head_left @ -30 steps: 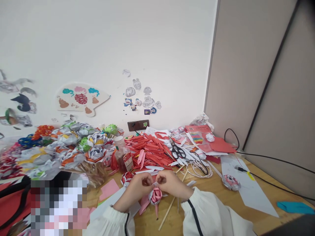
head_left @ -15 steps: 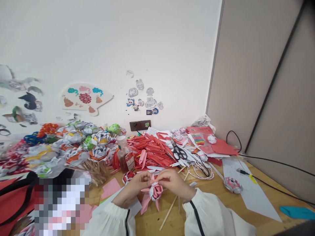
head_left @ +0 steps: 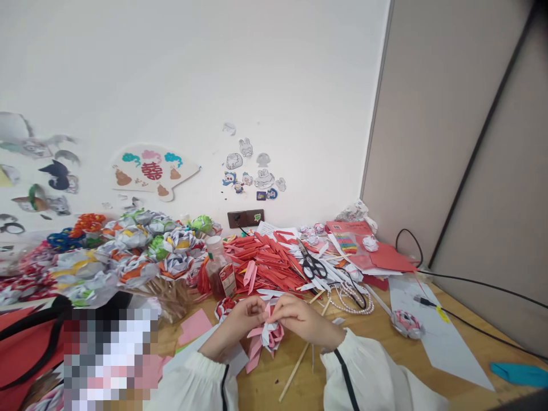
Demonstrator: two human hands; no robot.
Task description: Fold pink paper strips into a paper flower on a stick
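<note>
A pink and white folded paper flower [head_left: 273,338] hangs between my two hands, low in the middle of the view, with pink strips sticking out at its lower left. My left hand [head_left: 244,321] pinches the flower's upper left edge. From the right, my right hand [head_left: 299,319] grips its top with bent fingers, close to the left fingertips. A thin wooden stick [head_left: 294,371] lies on the table just right of the flower. Behind the left hand sits a red and white paper flower [head_left: 224,309].
Red paper strips [head_left: 265,260], black-handled scissors [head_left: 314,267], a bottle [head_left: 220,274] and a pearl string [head_left: 351,301] lie beyond the hands. Many paper flowers [head_left: 132,251] crowd the left. A finished-looking flower [head_left: 406,323] and a black cable [head_left: 471,328] are at the right.
The flower has turned between my fingers, so its white part now faces up near the right fingertips. The hands stay close together. The whole view has shifted slightly.
</note>
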